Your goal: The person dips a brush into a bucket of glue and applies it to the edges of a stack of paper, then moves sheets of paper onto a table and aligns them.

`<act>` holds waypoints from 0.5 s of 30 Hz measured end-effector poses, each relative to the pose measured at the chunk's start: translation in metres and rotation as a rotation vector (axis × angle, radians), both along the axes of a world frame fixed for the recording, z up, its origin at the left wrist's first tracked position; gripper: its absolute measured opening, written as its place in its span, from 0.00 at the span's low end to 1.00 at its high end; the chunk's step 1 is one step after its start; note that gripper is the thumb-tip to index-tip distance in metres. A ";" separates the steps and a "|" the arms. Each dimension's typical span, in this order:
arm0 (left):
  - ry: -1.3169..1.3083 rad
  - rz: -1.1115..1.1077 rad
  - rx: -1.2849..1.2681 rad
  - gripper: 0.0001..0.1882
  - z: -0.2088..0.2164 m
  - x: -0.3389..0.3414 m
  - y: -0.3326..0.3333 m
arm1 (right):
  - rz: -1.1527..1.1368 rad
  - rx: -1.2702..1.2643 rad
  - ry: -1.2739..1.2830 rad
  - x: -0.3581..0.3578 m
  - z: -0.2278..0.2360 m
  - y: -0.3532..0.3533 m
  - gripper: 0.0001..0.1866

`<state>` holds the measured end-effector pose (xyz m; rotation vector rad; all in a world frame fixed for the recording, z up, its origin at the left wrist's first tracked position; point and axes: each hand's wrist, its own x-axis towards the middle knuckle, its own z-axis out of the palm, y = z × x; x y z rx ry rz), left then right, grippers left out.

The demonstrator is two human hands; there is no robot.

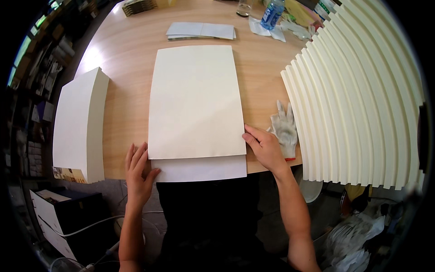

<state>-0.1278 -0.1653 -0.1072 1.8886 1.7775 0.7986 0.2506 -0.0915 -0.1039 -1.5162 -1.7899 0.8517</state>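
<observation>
A large cream sheet or thin cream paper block [197,102] lies in front of me on the table. Below its near edge a white sheet [199,168] sticks out, reaching the table's front edge. My left hand [138,174] is open at the near left corner, fingers extended along the side and thumb by the white sheet. On the opposite side, my right hand [266,147] touches the cream sheet's edge with thumb and index finger, which are apart; its other fingers are partly hidden. A white work glove [285,129] with a red cuff lies beside that hand.
At left stands a thick cream paper stack [74,122]. A tall staggered pile of cream paper blocks [358,104] fills the right side. Farther back are white folded papers [201,31], a blue-labelled bottle [272,14] and a glass [244,7].
</observation>
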 end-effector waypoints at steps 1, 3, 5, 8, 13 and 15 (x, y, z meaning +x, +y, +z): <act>0.001 0.001 -0.010 0.32 0.001 -0.001 0.000 | 0.002 0.009 -0.005 -0.002 0.001 0.000 0.20; 0.002 -0.005 -0.021 0.32 0.002 -0.001 0.000 | -0.016 0.004 -0.011 -0.002 -0.001 0.001 0.20; 0.000 -0.006 -0.024 0.32 0.001 -0.001 0.000 | -0.024 0.031 -0.024 -0.003 -0.002 0.000 0.19; -0.012 -0.003 -0.020 0.32 -0.002 -0.003 0.000 | -0.018 0.127 -0.076 -0.006 -0.003 -0.001 0.18; -0.017 0.005 -0.035 0.33 -0.001 -0.003 -0.001 | -0.003 0.126 -0.184 -0.008 0.000 -0.004 0.17; 0.003 -0.010 -0.030 0.33 -0.002 -0.003 0.000 | -0.010 0.181 -0.176 -0.007 -0.005 -0.005 0.16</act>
